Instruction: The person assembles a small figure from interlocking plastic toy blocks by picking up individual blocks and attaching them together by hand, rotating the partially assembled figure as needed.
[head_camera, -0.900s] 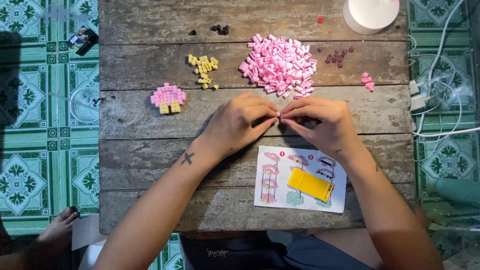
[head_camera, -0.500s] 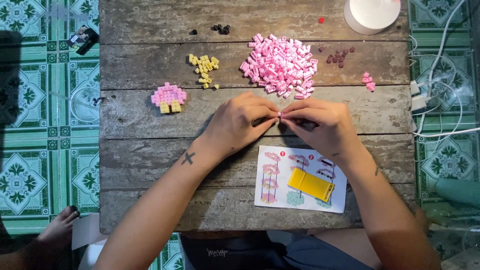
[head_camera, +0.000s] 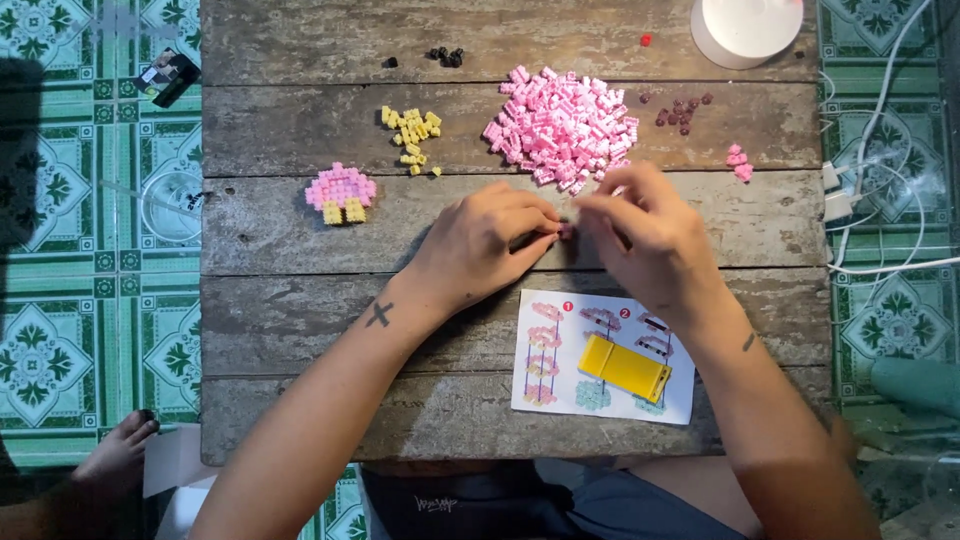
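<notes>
Left hand (head_camera: 480, 245) + right hand (head_camera: 645, 235) pinching our tiny pink brick (head_camera: 565, 231) | risk: slips, lost in far pink pile (head_camera: 560, 125)

Weathered plank table (head_camera: 270, 330): pink brick heap (head_camera: 560, 128), yellow bricks (head_camera: 410, 130), small pink-yellow build (head_camera: 340, 193), instruction sheet (head_camera: 600, 358).

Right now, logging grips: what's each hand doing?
Left hand: fingers pinched on a small pink piece.
Right hand: fingers pinched on the same piece.
</notes>
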